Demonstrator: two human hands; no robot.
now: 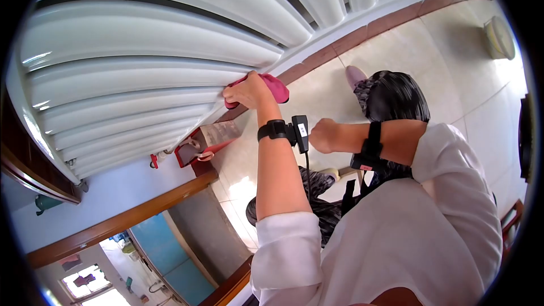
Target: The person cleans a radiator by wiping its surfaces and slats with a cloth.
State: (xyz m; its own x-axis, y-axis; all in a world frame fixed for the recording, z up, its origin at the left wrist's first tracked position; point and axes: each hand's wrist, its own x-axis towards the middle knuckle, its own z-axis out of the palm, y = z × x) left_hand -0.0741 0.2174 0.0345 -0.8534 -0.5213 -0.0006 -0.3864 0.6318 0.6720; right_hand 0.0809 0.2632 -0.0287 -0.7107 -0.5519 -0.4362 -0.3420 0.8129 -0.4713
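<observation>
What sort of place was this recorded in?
Probably a home: a white radiator stands above a tiled floor, and beyond a wooden frame another room shows a bright window.

Spotted a pale bucket [500, 38] sitting on the cream tile floor [447, 62], way over by the right edge. Got a strip of reddish-brown skirting [391, 21] too, running along the floor's edge. Also seeing a red box [211, 153] near that skirting, with something greyish inside, too hard to make out. Lower left, can see a wooden frame [122, 221], then a blue panel [161, 238] past it, plus a bright window [106, 298] further back.
</observation>
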